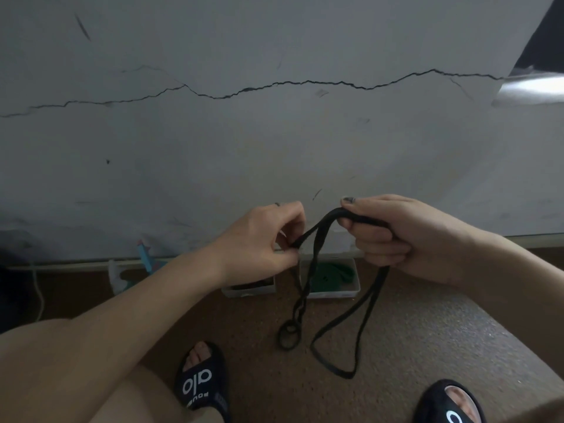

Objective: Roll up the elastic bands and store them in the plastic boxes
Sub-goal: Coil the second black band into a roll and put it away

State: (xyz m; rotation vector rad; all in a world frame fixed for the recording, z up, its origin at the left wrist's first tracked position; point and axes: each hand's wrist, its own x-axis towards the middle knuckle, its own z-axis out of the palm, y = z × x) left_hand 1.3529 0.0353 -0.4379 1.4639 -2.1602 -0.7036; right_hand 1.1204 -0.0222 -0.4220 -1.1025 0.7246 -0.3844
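A long black elastic band (341, 328) stretches between both hands and hangs down in loops to the brown floor. My left hand (262, 239) pinches one stretch of it between thumb and fingers. My right hand (396, 233) grips a folded bend of it in a fist, thumb on top. Behind the hands two clear plastic boxes stand on the floor by the wall. The right box (351, 293) holds a rolled green band (331, 274). The left box (244, 290) holds something dark and is mostly hidden by my left wrist.
A cracked grey wall (274, 132) rises right behind the boxes. My feet in black slides (198, 383) rest on the floor at the bottom. A white cable (38, 294) and some blue and white objects (146, 257) lie at the wall on the left.
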